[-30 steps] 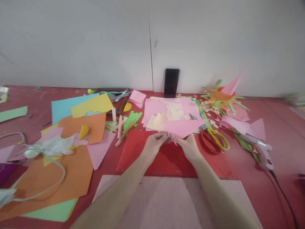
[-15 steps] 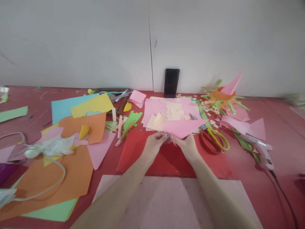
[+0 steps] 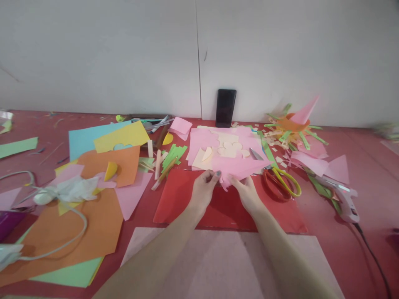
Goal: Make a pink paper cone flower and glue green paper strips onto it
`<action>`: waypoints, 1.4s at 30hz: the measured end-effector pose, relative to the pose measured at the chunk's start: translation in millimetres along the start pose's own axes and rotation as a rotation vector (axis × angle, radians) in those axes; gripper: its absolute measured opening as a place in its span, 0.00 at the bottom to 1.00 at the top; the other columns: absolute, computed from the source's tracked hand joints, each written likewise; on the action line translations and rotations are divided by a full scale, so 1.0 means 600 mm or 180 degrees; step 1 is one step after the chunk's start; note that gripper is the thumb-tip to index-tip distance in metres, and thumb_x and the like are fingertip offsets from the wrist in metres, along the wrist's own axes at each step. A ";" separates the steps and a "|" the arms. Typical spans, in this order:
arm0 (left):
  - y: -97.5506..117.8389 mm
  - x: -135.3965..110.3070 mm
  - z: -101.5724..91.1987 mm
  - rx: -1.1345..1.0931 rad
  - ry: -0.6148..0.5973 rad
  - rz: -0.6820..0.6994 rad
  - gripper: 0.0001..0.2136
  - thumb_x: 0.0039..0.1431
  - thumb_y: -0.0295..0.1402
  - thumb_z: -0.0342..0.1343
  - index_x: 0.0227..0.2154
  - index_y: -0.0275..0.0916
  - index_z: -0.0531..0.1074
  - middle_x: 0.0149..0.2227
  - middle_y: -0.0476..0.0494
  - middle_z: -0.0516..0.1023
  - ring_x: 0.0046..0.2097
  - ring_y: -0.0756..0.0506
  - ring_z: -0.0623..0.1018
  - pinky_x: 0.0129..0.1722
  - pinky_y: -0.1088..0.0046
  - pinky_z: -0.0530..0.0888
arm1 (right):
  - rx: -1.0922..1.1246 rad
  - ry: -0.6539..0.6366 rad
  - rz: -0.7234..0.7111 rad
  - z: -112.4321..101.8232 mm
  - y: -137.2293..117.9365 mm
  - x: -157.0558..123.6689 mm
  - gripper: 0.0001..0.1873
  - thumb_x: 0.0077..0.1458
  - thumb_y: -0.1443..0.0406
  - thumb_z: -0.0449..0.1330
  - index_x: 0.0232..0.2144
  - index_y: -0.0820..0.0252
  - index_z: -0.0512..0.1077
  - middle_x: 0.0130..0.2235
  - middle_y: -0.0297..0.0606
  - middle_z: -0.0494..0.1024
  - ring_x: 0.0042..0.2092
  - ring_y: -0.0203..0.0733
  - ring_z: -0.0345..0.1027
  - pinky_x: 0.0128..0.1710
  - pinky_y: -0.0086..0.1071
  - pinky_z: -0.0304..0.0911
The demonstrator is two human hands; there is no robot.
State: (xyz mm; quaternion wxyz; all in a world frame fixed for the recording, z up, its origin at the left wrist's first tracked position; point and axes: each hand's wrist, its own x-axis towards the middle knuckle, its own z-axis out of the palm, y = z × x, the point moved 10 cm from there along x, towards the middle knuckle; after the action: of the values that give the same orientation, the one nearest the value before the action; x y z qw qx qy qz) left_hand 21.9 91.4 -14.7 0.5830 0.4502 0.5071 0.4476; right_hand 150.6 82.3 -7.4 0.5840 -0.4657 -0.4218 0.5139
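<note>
Pink paper (image 3: 241,166) is pinched by the right hand (image 3: 247,194); at its left end, the left hand (image 3: 203,189) is curled, grip unclear.

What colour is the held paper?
The paper is pink; it shows best in the head view.

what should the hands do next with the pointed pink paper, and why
I'd probably smooth its ragged end with the left thumb: that edge of the pink paper juts out unevenly between the thumbs, the right hand seems to steady the paper beside it, and the left hand is already close.
</note>
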 end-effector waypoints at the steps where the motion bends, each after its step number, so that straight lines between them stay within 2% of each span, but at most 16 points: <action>1: 0.003 -0.001 -0.002 0.0087 0.0033 0.0043 0.18 0.49 0.47 0.55 0.17 0.39 0.61 0.18 0.54 0.67 0.26 0.50 0.70 0.34 0.73 0.68 | -0.0006 0.0008 0.0004 0.000 0.000 0.000 0.13 0.42 0.56 0.64 0.26 0.59 0.73 0.28 0.36 0.76 0.34 0.41 0.69 0.38 0.35 0.65; 5: 0.011 -0.002 -0.010 0.0347 0.0126 0.0236 0.18 0.51 0.48 0.54 0.18 0.39 0.60 0.19 0.54 0.64 0.26 0.50 0.68 0.32 0.75 0.65 | -0.0032 0.0003 0.0057 0.004 -0.001 0.000 0.12 0.42 0.56 0.64 0.25 0.59 0.73 0.30 0.36 0.77 0.36 0.42 0.70 0.41 0.37 0.64; 8: 0.010 -0.003 -0.011 0.0357 0.0118 0.0262 0.17 0.52 0.47 0.53 0.19 0.39 0.61 0.20 0.53 0.65 0.27 0.50 0.68 0.32 0.75 0.65 | 0.0065 0.0099 0.0105 0.000 0.005 0.000 0.14 0.40 0.58 0.66 0.29 0.59 0.74 0.32 0.37 0.78 0.38 0.43 0.70 0.43 0.37 0.64; 15: 0.005 -0.005 0.002 -0.0235 -0.0040 0.0092 0.18 0.51 0.49 0.54 0.22 0.38 0.66 0.21 0.50 0.69 0.26 0.49 0.71 0.32 0.73 0.69 | 0.0388 0.0274 0.0183 -0.016 0.026 0.004 0.18 0.43 0.56 0.63 0.35 0.61 0.74 0.37 0.40 0.78 0.43 0.45 0.69 0.44 0.38 0.64; 22: 0.012 -0.005 0.003 -0.0325 -0.0102 0.0236 0.14 0.52 0.43 0.56 0.20 0.37 0.67 0.21 0.52 0.69 0.27 0.51 0.71 0.32 0.75 0.69 | 0.0391 0.0364 0.0053 -0.016 0.013 0.005 0.22 0.48 0.54 0.59 0.44 0.58 0.69 0.43 0.38 0.76 0.50 0.44 0.65 0.47 0.36 0.63; 27: 0.010 -0.009 0.027 -0.0082 -0.0444 0.0178 0.12 0.51 0.41 0.55 0.22 0.36 0.71 0.22 0.49 0.72 0.26 0.51 0.72 0.31 0.74 0.69 | 0.0493 0.0395 0.0216 -0.022 0.018 0.007 0.23 0.49 0.52 0.58 0.46 0.54 0.67 0.43 0.34 0.75 0.46 0.41 0.68 0.42 0.33 0.65; 30: 0.009 -0.011 0.030 -0.0041 -0.0450 0.0192 0.12 0.51 0.40 0.56 0.21 0.36 0.71 0.21 0.49 0.72 0.25 0.50 0.72 0.30 0.74 0.70 | 0.0503 0.0374 0.0282 -0.023 0.022 0.007 0.24 0.48 0.49 0.57 0.44 0.55 0.68 0.42 0.35 0.75 0.43 0.42 0.69 0.37 0.32 0.66; 34: 0.014 -0.013 0.031 -0.0092 -0.0450 0.0283 0.14 0.53 0.42 0.53 0.23 0.35 0.71 0.22 0.47 0.73 0.26 0.50 0.73 0.30 0.73 0.71 | 0.0366 0.0340 0.0266 -0.021 0.021 0.007 0.25 0.45 0.47 0.58 0.40 0.56 0.71 0.36 0.35 0.77 0.39 0.41 0.70 0.34 0.32 0.66; 37: 0.015 -0.013 0.032 -0.0043 -0.0474 0.0275 0.15 0.53 0.44 0.54 0.24 0.35 0.70 0.24 0.47 0.74 0.26 0.50 0.73 0.30 0.74 0.71 | 0.0347 0.0337 0.0190 -0.020 0.015 0.006 0.23 0.44 0.49 0.60 0.40 0.55 0.71 0.34 0.34 0.76 0.38 0.41 0.70 0.35 0.32 0.66; 42: 0.016 -0.011 0.021 0.0002 -0.0265 0.0277 0.14 0.51 0.43 0.56 0.24 0.35 0.70 0.22 0.49 0.73 0.24 0.51 0.72 0.28 0.75 0.70 | 0.0430 0.0224 0.0143 -0.011 0.012 0.007 0.18 0.47 0.54 0.59 0.39 0.56 0.69 0.39 0.34 0.75 0.43 0.40 0.68 0.42 0.33 0.64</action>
State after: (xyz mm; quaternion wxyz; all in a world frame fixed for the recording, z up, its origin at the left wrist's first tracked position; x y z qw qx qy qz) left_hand 33.3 86.2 -2.8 0.5834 0.4902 0.4625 0.4532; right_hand 156.2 86.0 -15.6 0.6169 -0.4524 -0.3549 0.5375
